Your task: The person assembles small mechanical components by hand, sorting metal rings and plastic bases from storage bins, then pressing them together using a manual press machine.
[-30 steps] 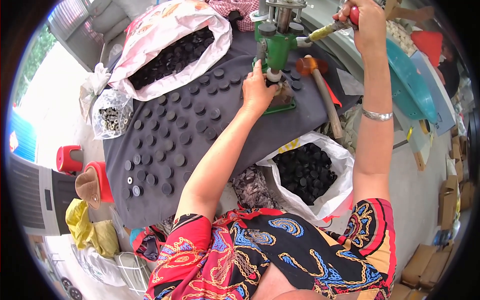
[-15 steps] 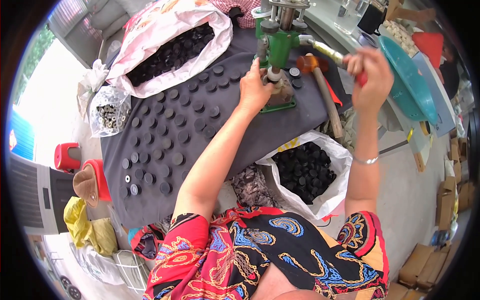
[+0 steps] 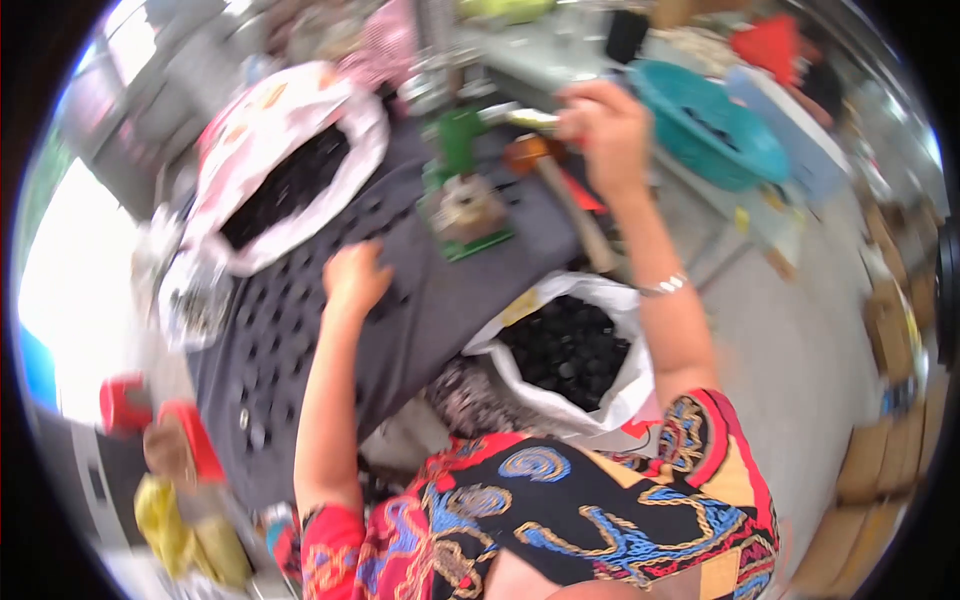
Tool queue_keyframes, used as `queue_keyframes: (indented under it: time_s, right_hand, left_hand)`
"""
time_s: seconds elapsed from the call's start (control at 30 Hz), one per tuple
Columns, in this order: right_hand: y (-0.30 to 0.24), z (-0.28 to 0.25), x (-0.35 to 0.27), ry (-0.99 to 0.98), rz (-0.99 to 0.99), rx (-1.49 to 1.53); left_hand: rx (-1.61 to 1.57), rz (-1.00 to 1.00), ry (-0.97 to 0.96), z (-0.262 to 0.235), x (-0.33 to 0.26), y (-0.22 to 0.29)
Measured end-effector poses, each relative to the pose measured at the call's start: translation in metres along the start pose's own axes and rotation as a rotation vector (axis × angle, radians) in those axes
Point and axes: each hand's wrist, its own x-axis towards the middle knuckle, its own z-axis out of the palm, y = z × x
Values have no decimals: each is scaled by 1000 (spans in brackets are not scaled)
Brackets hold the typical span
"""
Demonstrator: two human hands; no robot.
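My right hand [image 3: 608, 140] is wrapped round the end of the pale lever [image 3: 530, 118] of a green hand press [image 3: 462, 150]. The press stands on a green base plate [image 3: 480, 246] with a worn metal block [image 3: 468, 206]; blur hides whether a piece sits on it. My left hand [image 3: 357, 272] is left of the press, low over the dark cloth [image 3: 440, 290], fingers curled. Whatever it may hold is hidden. Around it lie rows of small round black caps [image 3: 290, 325], blurred, with a pale ring [image 3: 244, 419] near the left edge.
A white sack [image 3: 365, 135] of black pieces lies behind left, beside a clear bag [image 3: 195, 305] of small rings. Another white sack [image 3: 640, 385] of black caps is open in front. A hammer [image 3: 580, 215] lies right of the press. Farther right is a teal basin [image 3: 690, 135].
My left hand has moved from the press's block back left, over the caps. My right hand remains on the lever. The whole view has shifted and blurred.
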Motion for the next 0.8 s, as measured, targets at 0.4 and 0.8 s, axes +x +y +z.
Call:
queue_keyframes:
  time_s: [0.4,0.8]
  right_hand:
    - [-22,14,85,-40,31,-134]
    - [-24,24,84,-38,48,32]
  left_hand:
    - [-106,109,155,22,12,-4]
    - [-560,185,327,42,73,77]
